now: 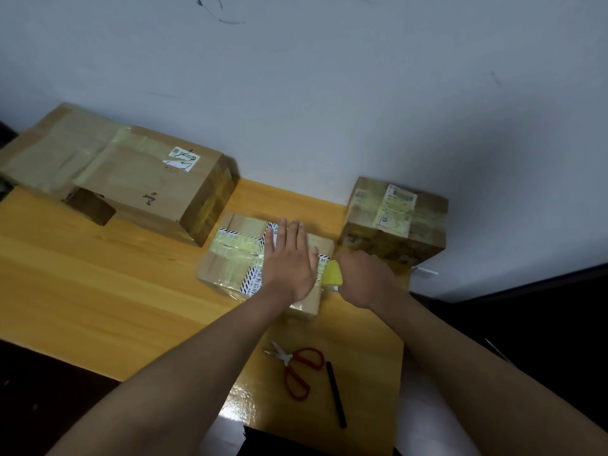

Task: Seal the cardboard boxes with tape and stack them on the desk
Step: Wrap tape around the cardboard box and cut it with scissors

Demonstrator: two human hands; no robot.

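The left hand [288, 258] presses flat, fingers straight, on the small box [237, 255]; the right hand [365, 278] grips the yellow tape roll [332, 273] just beside it on the tabletop [98, 284].

Both bare forearms reach forward from the near edge, the left one slanting up toward one o'clock, the right one toward eleven, so the hands nearly meet. The left hand [289, 258] lies palm down, fingers straight and together, pressed flat, pointing to twelve o'clock. The right hand [365, 278], just at its three o'clock, is curled into a fist, knuckles up, gripping something yellow.
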